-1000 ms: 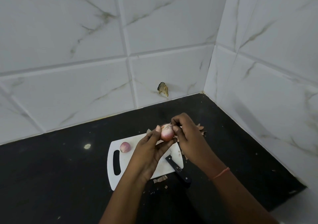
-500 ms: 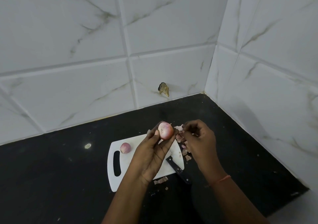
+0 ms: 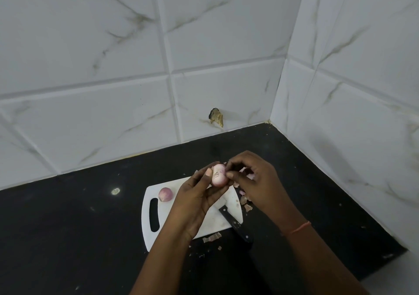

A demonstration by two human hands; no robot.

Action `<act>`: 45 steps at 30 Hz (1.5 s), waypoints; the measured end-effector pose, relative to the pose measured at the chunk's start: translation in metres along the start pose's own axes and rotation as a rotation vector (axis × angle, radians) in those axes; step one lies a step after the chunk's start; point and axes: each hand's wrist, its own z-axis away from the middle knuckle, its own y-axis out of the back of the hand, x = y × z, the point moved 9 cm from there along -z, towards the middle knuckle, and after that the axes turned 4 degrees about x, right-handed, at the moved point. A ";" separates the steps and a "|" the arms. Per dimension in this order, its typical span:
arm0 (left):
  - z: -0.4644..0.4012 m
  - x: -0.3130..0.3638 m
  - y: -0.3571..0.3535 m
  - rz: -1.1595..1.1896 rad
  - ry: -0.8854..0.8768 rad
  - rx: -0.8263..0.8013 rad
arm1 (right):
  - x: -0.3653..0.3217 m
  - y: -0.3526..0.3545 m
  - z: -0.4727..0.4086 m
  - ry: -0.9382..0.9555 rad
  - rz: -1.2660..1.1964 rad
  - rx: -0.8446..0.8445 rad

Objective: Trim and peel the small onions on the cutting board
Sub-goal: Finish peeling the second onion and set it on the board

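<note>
The left hand (image 3: pixel 199 200) clamps the small pale-pink peeled onion (image 3: pixel 218 175) above the white plastic cutting board (image 3: pixel 186 213); the right hand's (image 3: pixel 256 181) fingertips pinch its skin. A slick bulb could slip, dropping near the black-handled knife (image 3: pixel 234 223) on that board

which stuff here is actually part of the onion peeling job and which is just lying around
Part of the job:
- onion held in the left hand, right hand picking at its skin
- second onion lying on the cutting board
- knife lying at the board's right edge

Just lying about:
- peel scraps beside the board
- brownish mark on the wall tile
- pale spot on the black counter
</note>
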 end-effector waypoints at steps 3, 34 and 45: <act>0.000 0.002 0.000 -0.008 0.008 -0.006 | -0.003 -0.005 -0.002 0.018 0.009 -0.031; 0.002 -0.011 0.008 0.085 0.173 0.051 | -0.003 -0.028 0.006 0.102 0.162 -0.123; 0.001 -0.024 -0.005 0.278 0.192 -0.013 | 0.033 -0.013 0.022 -0.343 -0.330 0.125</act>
